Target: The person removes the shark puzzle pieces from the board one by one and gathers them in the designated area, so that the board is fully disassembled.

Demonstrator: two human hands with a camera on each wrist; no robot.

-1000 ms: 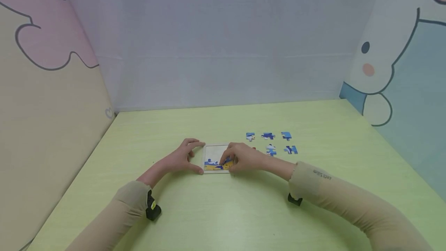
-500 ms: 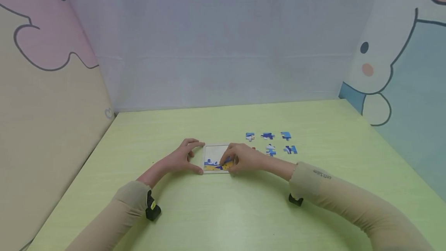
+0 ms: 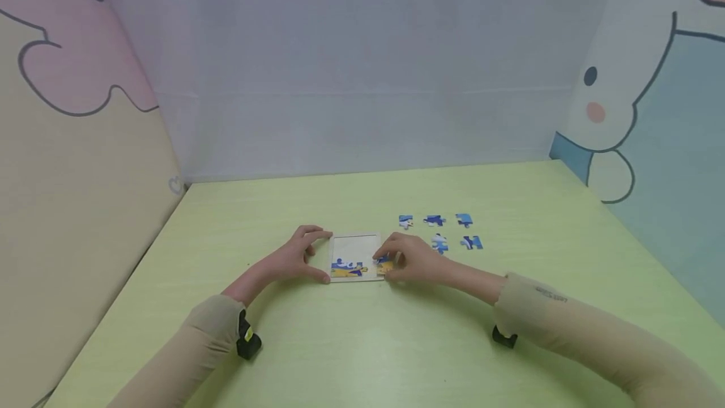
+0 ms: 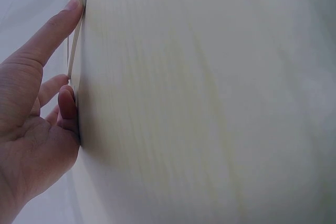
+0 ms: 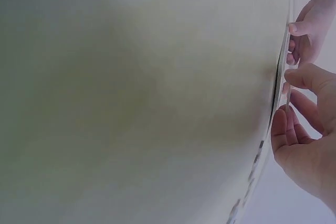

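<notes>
While the left hand (image 3: 294, 257) braces the puzzle tray (image 3: 354, 247) flat on the tabletop (image 3: 362, 345), fingers spread along its edge, the right hand (image 3: 410, 260) pinches a puzzle piece (image 3: 384, 265) at the tray's lower right corner.

The right hand (image 3: 410, 261) covers the right edge of the puzzle tray (image 3: 354, 248), so the piece (image 3: 384, 265) under its fingers (image 3: 391, 257) shows only in part. The 5 loose pieces (image 3: 438, 232) beyond are too small to read. In both wrist views the tray is a thin edge-on sliver.
</notes>
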